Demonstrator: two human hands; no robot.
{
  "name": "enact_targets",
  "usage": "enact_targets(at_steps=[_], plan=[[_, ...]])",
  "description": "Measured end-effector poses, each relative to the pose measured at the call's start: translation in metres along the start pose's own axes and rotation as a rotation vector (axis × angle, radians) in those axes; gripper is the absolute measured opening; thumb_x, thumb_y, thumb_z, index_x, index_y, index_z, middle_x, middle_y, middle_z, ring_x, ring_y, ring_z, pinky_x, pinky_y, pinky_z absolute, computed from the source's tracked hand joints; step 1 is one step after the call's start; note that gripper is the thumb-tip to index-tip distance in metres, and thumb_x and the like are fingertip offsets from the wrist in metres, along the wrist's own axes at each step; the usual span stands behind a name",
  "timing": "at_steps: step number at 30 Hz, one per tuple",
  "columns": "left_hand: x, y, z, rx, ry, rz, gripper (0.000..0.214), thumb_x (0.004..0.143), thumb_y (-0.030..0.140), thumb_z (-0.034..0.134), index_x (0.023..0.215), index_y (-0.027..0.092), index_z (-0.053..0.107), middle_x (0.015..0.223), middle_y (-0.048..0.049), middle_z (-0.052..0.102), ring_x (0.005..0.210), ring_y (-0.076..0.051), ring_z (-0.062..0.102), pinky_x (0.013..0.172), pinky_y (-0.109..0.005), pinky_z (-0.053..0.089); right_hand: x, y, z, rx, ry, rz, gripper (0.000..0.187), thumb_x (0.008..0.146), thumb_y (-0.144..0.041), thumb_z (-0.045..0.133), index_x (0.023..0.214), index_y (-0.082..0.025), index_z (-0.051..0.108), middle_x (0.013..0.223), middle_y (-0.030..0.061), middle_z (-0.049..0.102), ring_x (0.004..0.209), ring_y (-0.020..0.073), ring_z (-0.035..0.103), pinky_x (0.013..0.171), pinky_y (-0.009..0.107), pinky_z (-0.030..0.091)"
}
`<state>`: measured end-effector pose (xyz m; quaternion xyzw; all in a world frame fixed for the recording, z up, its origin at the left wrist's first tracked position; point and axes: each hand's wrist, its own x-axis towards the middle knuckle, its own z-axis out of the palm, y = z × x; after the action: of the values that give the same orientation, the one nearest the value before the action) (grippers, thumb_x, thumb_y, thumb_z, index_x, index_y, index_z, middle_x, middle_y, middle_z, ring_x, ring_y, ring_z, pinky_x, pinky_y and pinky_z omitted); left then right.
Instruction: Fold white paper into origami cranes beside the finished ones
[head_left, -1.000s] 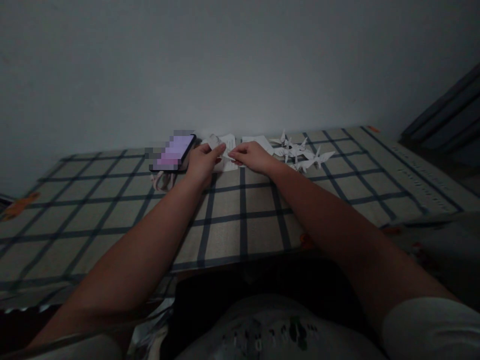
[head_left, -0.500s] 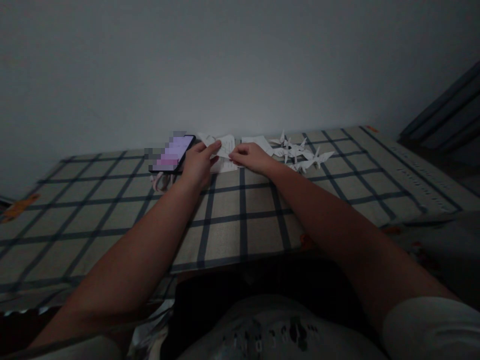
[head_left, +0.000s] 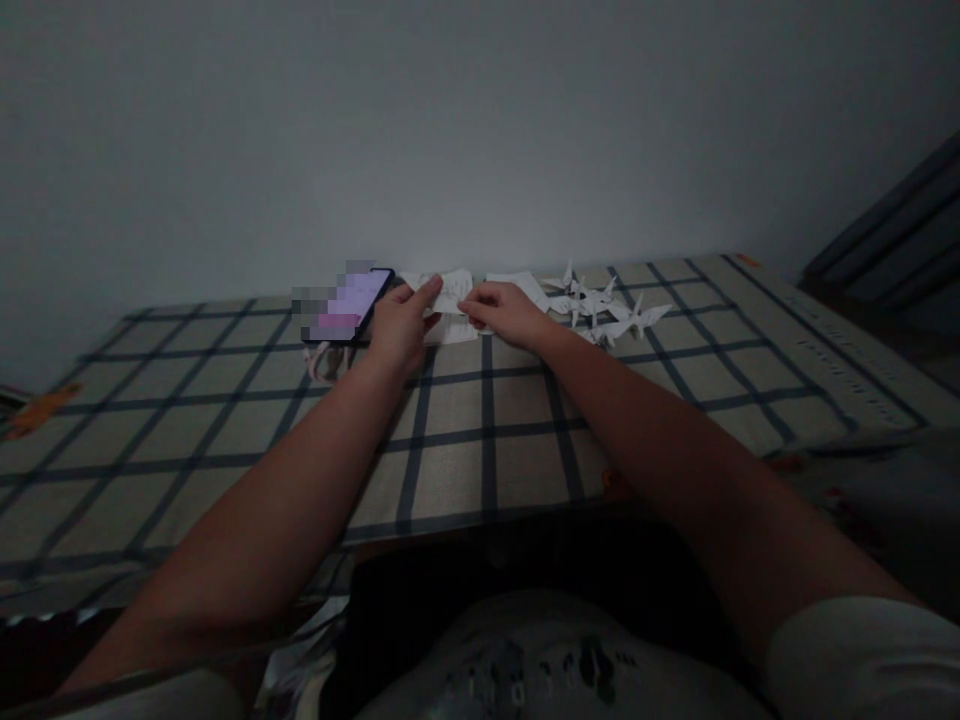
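A small folded piece of white paper (head_left: pixel 448 299) is held up between my two hands, above more paper on the table. My left hand (head_left: pixel 403 318) pinches its left side, with the thumb on top. The fingertips of my right hand (head_left: pixel 501 312) are closed on its right edge. Printed sheets of paper (head_left: pixel 456 330) lie flat beneath. Just right of my right hand, several folded white paper cranes (head_left: pixel 592 303) sit in a cluster. The exact folds of the held piece are too small to make out.
A phone (head_left: pixel 358 300) with a lit screen, partly blurred out, lies left of my left hand. A pinkish cord or strap (head_left: pixel 324 362) sits below it. Another white sheet (head_left: pixel 517 288) lies behind my right hand. The checked tablecloth (head_left: pixel 225 430) reaches back to a plain wall (head_left: pixel 480 130).
My hands stay nearly in place, both still gripping the folded paper. The view has shifted very slightly; the held paper's tilt differs a little.
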<state>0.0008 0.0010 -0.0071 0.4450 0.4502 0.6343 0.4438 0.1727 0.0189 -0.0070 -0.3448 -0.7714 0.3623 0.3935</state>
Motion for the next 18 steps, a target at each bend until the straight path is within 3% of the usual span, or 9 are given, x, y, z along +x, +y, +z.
enact_targets(at_steps=[6,8,10,12,18], plan=[[-0.0013,0.0040,0.0020,-0.060,-0.127,-0.068,0.029,0.066,0.033,0.085,0.071,0.017,0.061,0.075,0.0011,0.063,0.070,-0.009,0.060,0.073,-0.023,0.052,0.0022,0.0078,-0.0042,-0.018,0.108,0.015,0.023,0.093,-0.033,0.055,0.075,-0.018,0.055,0.069,-0.0016,0.054,0.066,0.0122,0.049,0.066,0.027,0.039],[-0.0008,0.0040,0.0030,-0.057,-0.106,-0.084,0.027,0.067,0.028,0.084,0.068,0.016,0.060,0.071,0.0012,0.061,0.066,-0.008,0.058,0.072,-0.022,0.052,0.0033,0.0091,-0.0048,-0.073,0.178,-0.037,0.015,0.090,-0.032,0.061,0.084,-0.018,0.059,0.080,0.0008,0.059,0.075,0.0139,0.052,0.073,0.028,0.043],[-0.0002,0.0028,0.0037,-0.058,-0.092,-0.101,0.026,0.068,0.026,0.084,0.068,0.016,0.060,0.071,0.0008,0.062,0.064,-0.008,0.058,0.072,-0.022,0.053,0.0034,0.0080,-0.0051,-0.122,0.238,-0.117,0.020,0.084,-0.029,0.068,0.100,-0.018,0.062,0.096,0.0043,0.062,0.087,0.0160,0.054,0.082,0.029,0.045],[0.0000,0.0011,0.0041,-0.072,-0.103,-0.113,0.025,0.069,0.026,0.085,0.069,0.015,0.062,0.072,0.0001,0.063,0.064,-0.008,0.059,0.072,-0.023,0.054,0.0022,0.0055,-0.0052,-0.160,0.235,-0.184,0.030,0.082,-0.026,0.072,0.109,-0.019,0.063,0.108,0.0070,0.061,0.095,0.0177,0.055,0.087,0.031,0.045],[-0.0025,0.0009,0.0045,-0.108,-0.132,-0.187,0.021,0.071,0.021,0.082,0.069,0.014,0.062,0.070,-0.0004,0.064,0.063,-0.007,0.061,0.066,-0.018,0.054,0.0014,0.0066,-0.0052,-0.254,0.151,-0.293,0.013,0.085,-0.026,0.072,0.095,-0.019,0.071,0.103,0.0067,0.061,0.102,0.0200,0.057,0.093,0.035,0.046]])
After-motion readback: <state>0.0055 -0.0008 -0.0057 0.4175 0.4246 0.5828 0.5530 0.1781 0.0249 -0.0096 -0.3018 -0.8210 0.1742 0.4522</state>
